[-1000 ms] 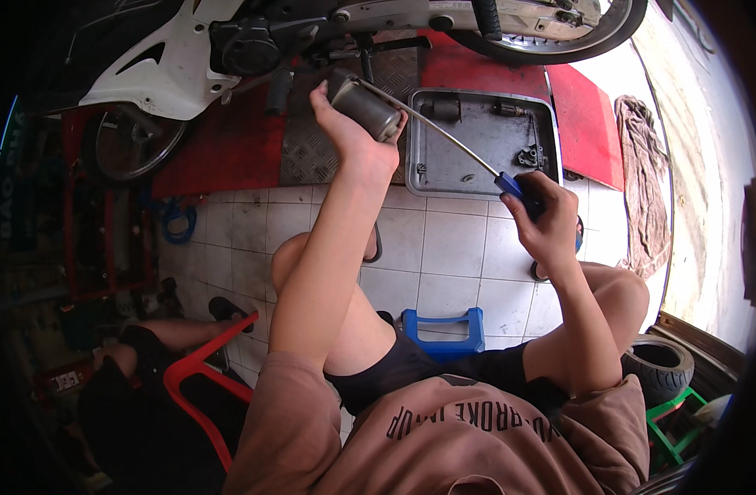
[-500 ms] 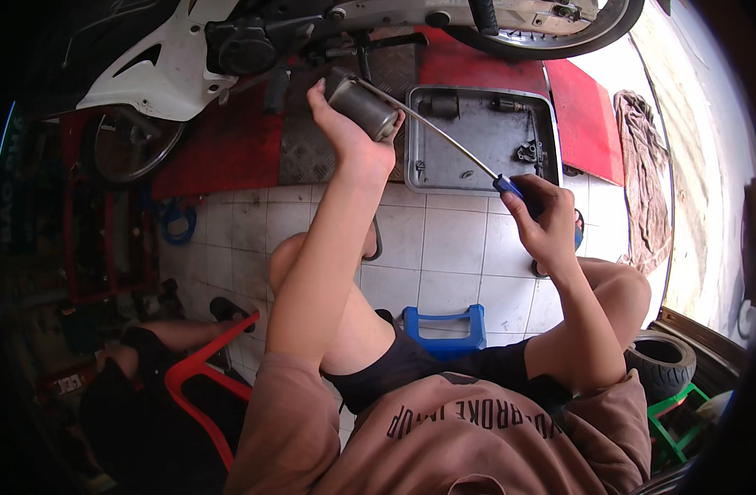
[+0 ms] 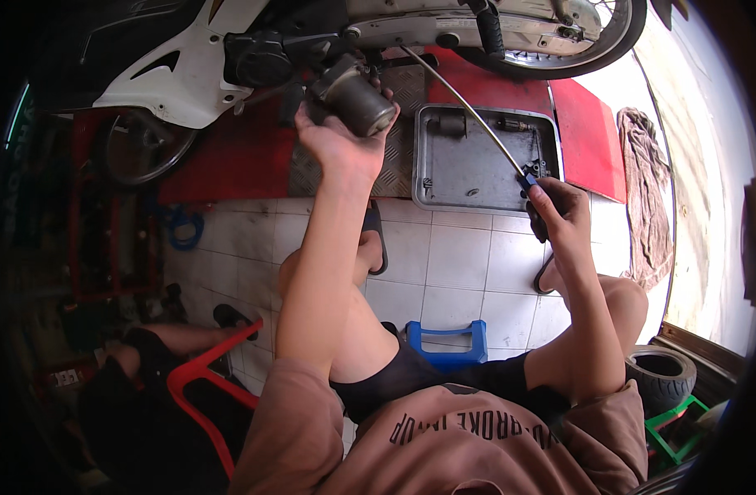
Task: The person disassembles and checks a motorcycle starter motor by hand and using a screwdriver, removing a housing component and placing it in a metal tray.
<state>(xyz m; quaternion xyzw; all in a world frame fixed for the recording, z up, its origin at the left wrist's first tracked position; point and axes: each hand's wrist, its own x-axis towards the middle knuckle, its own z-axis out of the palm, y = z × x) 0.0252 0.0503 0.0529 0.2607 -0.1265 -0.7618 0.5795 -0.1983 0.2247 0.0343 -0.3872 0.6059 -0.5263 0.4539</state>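
Note:
My left hand (image 3: 342, 142) is closed around a cylindrical metal motor (image 3: 357, 103), dark and worn, with a wider bracketed end. It is held up in front of the motorcycle (image 3: 427, 23), its rounded end tilted toward me. My right hand (image 3: 566, 216) grips the blue and black handle of a long screwdriver (image 3: 478, 116). The thin shaft slants up and left across the tray. Its tip is right of the motor and apart from it, in line with the motorcycle's underside; whether it touches anything there I cannot tell.
A grey metal tray (image 3: 477, 200) holds a dark cylinder (image 3: 453, 125) and several small parts. Beneath the motorcycle lies a red platform (image 3: 588, 136) with a metal tread plate. A blue stool (image 3: 448, 356) stands between my legs. A red-framed chair (image 3: 198, 370), a seated person and a tyre (image 3: 661, 375) are nearby.
The screwdriver's tip has moved up and right, away from the motor. The motor has turned so more of its bracketed end shows. My right hand has shifted slightly right and down.

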